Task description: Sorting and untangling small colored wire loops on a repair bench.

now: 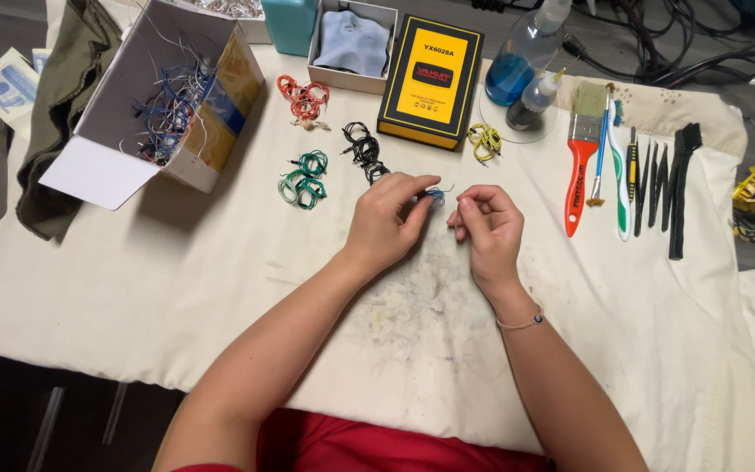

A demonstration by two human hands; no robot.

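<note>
1. Pinching a small blue wire coil (434, 196) at the frame's centre, your left hand (386, 218) grips it with its fingertips; your right hand (487, 229), just beside it, is closed on the coil's thin loose end.
2. You have bare cloth below and at lower left of your hands; the cloth's near edge runs along the bottom.
3. Black (364, 149), green (303, 177), orange (303, 98) and yellow (484, 140) wire bundles lie above your hands.
4. Brushes and tweezers (631, 179) line the right; an open white box (163, 100) sits upper left.
5. A stained cream cloth (176, 288) covers the counter.
</note>
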